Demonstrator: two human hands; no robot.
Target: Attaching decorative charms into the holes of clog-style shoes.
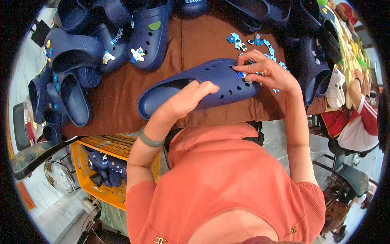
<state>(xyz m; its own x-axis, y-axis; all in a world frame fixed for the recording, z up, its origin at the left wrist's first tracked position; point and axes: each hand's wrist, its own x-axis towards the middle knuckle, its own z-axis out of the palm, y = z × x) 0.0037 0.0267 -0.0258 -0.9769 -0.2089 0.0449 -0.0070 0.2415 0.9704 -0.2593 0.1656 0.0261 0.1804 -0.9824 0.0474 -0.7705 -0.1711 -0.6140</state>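
Observation:
A navy blue clog (153,97) with round vent holes lies on the brown cloth (195,36), its toe pointing right. My left hand (187,98) grips it at the opening, thumb on top and the other fingers out of sight inside the shoe. Over the toe, my right hand (271,72) pinches a small blue-and-white shoe charm (241,75) against the holes between thumb and forefinger. Just beyond that hand lie loose blue flower-like charms (235,39) and a light blue curved charm (268,48), some partly covered by my fingers.
Several navy clogs with charms (150,38) are heaped at the left and far side; more clogs (312,69) stand at the right. An orange plastic crate (77,160) holding clogs is below the table's left edge. Another person's arm (357,91) and a white shoe (336,87) show at far right.

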